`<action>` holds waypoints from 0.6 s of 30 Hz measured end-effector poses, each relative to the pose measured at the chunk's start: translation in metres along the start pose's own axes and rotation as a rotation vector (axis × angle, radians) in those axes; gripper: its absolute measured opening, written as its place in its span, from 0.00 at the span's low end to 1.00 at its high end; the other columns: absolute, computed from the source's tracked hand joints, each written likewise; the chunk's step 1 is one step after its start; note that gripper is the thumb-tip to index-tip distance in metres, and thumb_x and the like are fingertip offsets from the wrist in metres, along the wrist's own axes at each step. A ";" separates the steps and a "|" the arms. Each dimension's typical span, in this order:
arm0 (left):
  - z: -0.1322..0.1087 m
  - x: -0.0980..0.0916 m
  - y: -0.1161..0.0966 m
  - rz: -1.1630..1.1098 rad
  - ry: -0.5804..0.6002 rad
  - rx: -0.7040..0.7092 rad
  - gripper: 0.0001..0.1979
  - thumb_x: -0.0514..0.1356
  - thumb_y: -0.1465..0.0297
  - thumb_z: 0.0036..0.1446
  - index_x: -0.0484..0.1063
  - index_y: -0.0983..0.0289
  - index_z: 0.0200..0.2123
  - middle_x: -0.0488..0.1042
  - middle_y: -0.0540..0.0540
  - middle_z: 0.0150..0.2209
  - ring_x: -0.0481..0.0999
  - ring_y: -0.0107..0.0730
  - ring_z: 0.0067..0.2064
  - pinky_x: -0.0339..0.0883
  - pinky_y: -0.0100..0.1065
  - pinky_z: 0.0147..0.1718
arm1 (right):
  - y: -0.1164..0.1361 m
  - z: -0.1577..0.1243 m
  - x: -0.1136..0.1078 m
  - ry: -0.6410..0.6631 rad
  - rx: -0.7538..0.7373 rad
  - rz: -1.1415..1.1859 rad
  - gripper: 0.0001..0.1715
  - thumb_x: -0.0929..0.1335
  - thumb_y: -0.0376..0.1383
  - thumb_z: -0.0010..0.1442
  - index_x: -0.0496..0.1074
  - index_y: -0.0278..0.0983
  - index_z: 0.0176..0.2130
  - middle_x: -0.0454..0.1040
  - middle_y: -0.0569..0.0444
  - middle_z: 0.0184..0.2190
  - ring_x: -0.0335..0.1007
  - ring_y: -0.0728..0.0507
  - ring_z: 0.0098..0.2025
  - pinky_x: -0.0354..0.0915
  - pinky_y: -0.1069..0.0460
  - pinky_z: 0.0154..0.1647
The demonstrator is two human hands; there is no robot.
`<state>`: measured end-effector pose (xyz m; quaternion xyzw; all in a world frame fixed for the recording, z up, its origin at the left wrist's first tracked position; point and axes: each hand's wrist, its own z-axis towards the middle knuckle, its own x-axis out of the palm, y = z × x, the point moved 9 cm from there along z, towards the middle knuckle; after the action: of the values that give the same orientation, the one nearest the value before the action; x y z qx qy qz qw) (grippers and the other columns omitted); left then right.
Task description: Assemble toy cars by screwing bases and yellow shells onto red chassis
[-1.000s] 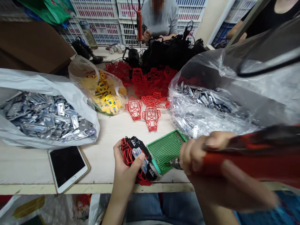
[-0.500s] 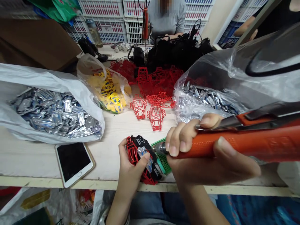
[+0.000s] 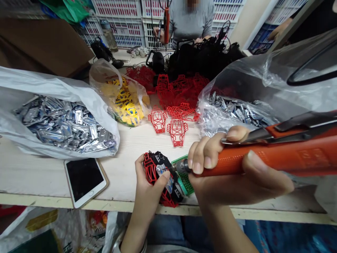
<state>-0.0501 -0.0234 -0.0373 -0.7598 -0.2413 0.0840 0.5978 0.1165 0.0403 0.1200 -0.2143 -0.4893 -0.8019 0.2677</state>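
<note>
Near the table's front edge, my left hand is closed around a toy car body with a red cage frame and black parts. Its thumb presses by a shiny silver-blue piece on top of the body. My right hand wraps round an orange electric screwdriver, held almost level. The screwdriver's tip points left and meets the body beside my left thumb; the exact contact point is too small to make out. Behind the tip lies a green mesh tray, partly hidden by the hands.
Red cage frames lie ahead. Bags hold silver pieces, yellow pieces and more silver pieces. A phone lies left. Black parts pile up at the back, before a co-worker and crates.
The view has shifted slightly. My hands keep the same hold on the car body and screwdriver. At the back, the co-worker's hand now shows beside a hanging orange screwdriver.
</note>
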 end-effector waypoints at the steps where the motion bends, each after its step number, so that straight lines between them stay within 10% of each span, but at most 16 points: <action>1: 0.000 0.000 0.000 0.003 0.001 -0.003 0.38 0.73 0.60 0.46 0.61 0.58 0.58 0.77 0.51 0.44 0.78 0.38 0.43 0.70 0.38 0.47 | 0.000 0.000 0.000 0.000 -0.007 0.000 0.08 0.69 0.38 0.53 0.72 0.41 0.36 0.70 0.60 0.17 0.66 0.45 0.16 0.65 0.51 0.18; 18: -0.007 0.006 -0.011 -0.005 -0.025 0.017 0.33 0.71 0.62 0.49 0.63 0.57 0.56 0.76 0.50 0.43 0.77 0.36 0.43 0.69 0.38 0.48 | 0.002 0.002 0.001 -0.066 -0.063 0.008 0.07 0.66 0.36 0.53 0.69 0.41 0.35 0.66 0.61 0.16 0.61 0.47 0.14 0.61 0.53 0.15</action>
<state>-0.0451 -0.0253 -0.0243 -0.7530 -0.2496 0.0940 0.6015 0.1175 0.0412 0.1228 -0.2509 -0.4715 -0.8082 0.2480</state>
